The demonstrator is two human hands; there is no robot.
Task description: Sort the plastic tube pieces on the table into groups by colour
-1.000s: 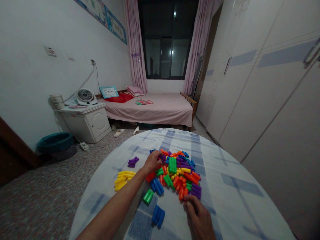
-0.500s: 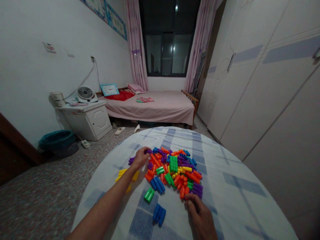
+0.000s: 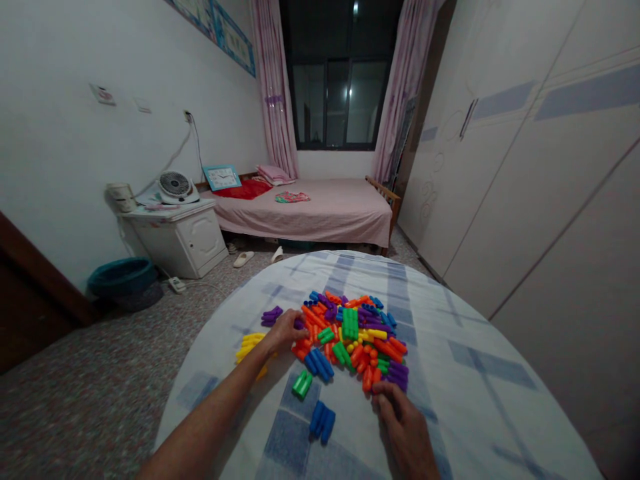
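Note:
My left hand (image 3: 288, 328) is at the left side of a heap of bright plastic building pieces, fingers closed on a purple piece (image 3: 299, 324) that they partly cover. Left of it lie purple joined pieces (image 3: 271, 316) and yellow pieces (image 3: 250, 345), partly behind my forearm. My right hand (image 3: 404, 421) rests at the heap's near right edge, thumb and index finger closed at the end of an orange piece (image 3: 368, 381). Close to that hand are purple tubes (image 3: 399, 375). A green block (image 3: 302, 385) and a blue block (image 3: 322, 422) lie apart, nearer me.
A round table with a checked cloth (image 3: 475, 413) carries everything. Beyond it stand a bed (image 3: 340, 220), a white cabinet (image 3: 203, 240) with a fan (image 3: 176, 185), and a teal bin (image 3: 123, 277). A tall wardrobe (image 3: 500, 200) lines the right side.
My left hand has moved toward me from the heap's far left edge, uncovering more of the purple pieces beside it. My right hand stays at the orange piece. The view has shifted slightly.

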